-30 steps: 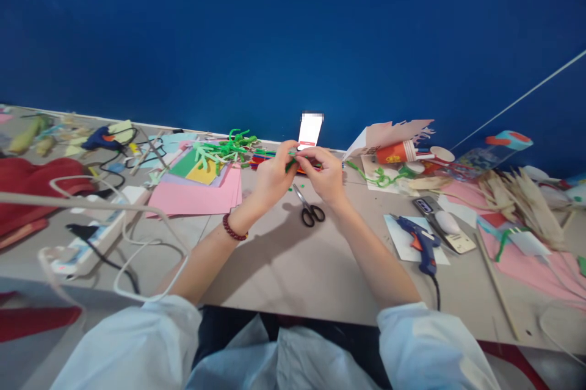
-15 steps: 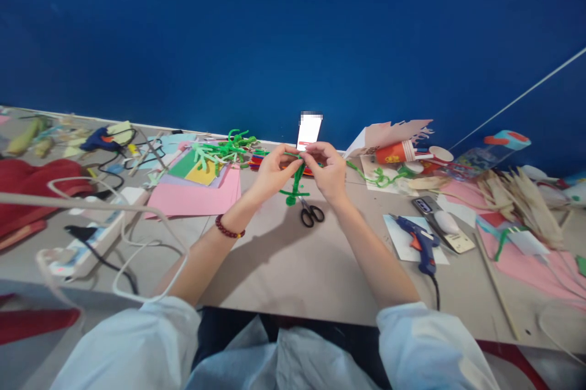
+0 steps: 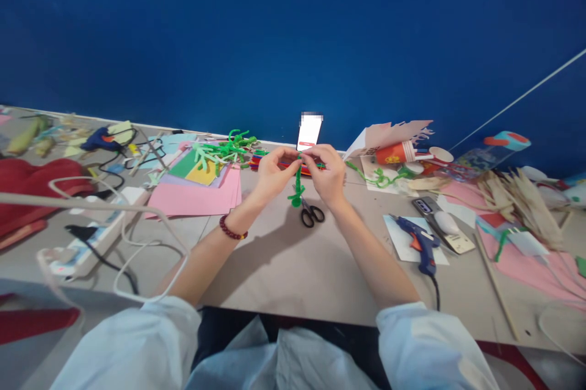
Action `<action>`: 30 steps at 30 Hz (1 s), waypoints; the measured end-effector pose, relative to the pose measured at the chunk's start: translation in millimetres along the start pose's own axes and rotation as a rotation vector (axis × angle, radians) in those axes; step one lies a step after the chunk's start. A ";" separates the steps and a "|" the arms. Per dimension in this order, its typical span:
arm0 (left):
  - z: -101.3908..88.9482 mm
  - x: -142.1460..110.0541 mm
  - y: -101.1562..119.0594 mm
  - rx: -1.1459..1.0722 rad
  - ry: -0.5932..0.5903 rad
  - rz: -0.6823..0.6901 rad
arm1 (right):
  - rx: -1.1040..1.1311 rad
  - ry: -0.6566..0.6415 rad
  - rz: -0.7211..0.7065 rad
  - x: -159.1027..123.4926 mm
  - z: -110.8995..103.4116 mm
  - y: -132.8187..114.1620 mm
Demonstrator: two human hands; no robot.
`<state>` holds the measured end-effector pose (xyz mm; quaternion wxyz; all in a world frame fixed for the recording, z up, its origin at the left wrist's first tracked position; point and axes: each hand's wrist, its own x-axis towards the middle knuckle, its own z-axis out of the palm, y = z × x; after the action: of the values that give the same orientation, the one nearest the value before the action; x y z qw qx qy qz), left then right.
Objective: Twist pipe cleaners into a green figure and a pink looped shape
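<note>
Between my two hands hangs a green pipe cleaner figure [image 3: 298,185], its rounded, branching end pointing down toward me. My left hand [image 3: 273,171] pinches its upper end from the left, fingertips together. From the right, my right hand [image 3: 327,171] grips the same end with thumb and fingers. The fingertips hide that top part. Just below the figure, black-handled scissors [image 3: 312,215] lie on the table. Behind my hands is a bundle of coloured pipe cleaners [image 3: 256,162], partly covered by them, and a phone [image 3: 309,132] with a lit screen leans against the blue wall.
Pink paper sheets [image 3: 196,198] and a pile of green pipe cleaner pieces [image 3: 233,144] lie to the left, beyond a power strip [image 3: 98,237] with loose cables. On the right are a blue glue gun [image 3: 423,243], paper cups [image 3: 396,152], a wooden stick [image 3: 497,283] and dried husks [image 3: 531,201].
The green figure, hidden in my hands at first, came into view hanging below my fingers. Its lower cross piece was spread wide half a second ago and now looks narrower, turned or bent.
</note>
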<state>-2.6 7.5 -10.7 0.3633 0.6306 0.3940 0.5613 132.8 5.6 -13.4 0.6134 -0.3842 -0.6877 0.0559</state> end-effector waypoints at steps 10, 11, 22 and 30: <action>-0.4 0.3 5.4 -0.097 0.002 -0.078 | 0.209 -0.088 0.244 -4.1 4.8 8.4; -0.6 0.6 5.4 -0.102 0.002 -0.085 | 0.219 -0.087 0.260 -4.6 5.6 8.9; -1.9 0.4 7.7 -0.096 0.003 -0.061 | 0.169 -0.066 0.192 -2.8 5.0 9.2; -5.9 3.8 4.7 -0.036 -0.033 -0.040 | 0.003 -0.194 0.037 3.8 -8.0 13.6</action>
<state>-7.8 9.1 -4.2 0.3923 0.6251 0.3903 0.5505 146.3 14.2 -15.8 0.5434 -0.3888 -0.7366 0.1050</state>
